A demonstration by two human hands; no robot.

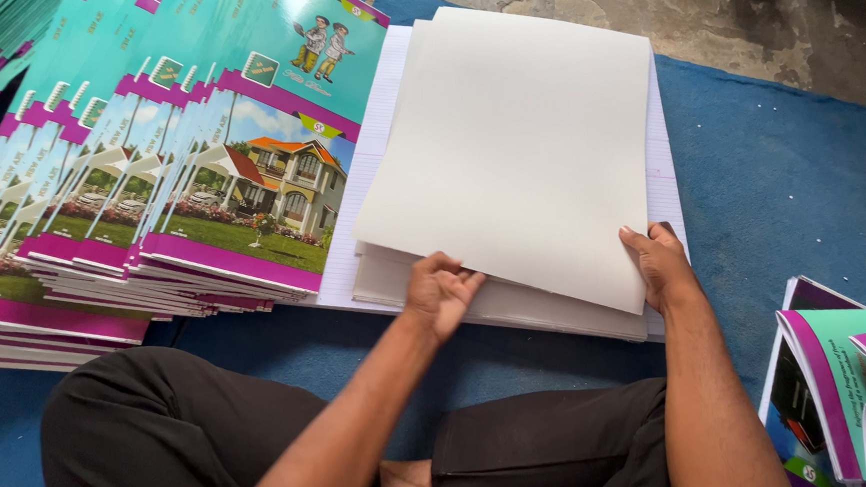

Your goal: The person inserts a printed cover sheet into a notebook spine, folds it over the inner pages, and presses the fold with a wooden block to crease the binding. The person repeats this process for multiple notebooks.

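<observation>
- Two bare hands worked at the near edge of a stack of blank white sheets (502, 304).
- One top sheet (517, 148) lay skewed over that stack; the left hand (441, 293), fingers curled, pinched its near edge, while the right hand (662, 265) lay flat and open on its near right corner.
- Many printed covers (237, 145), teal and purple with a house picture, were fanned out at far left.
- Several more covers (842, 379) sat curled at near right.
- Everything rested on a blue mat (779, 172); bare concrete floor (699, 7) showed beyond.
</observation>
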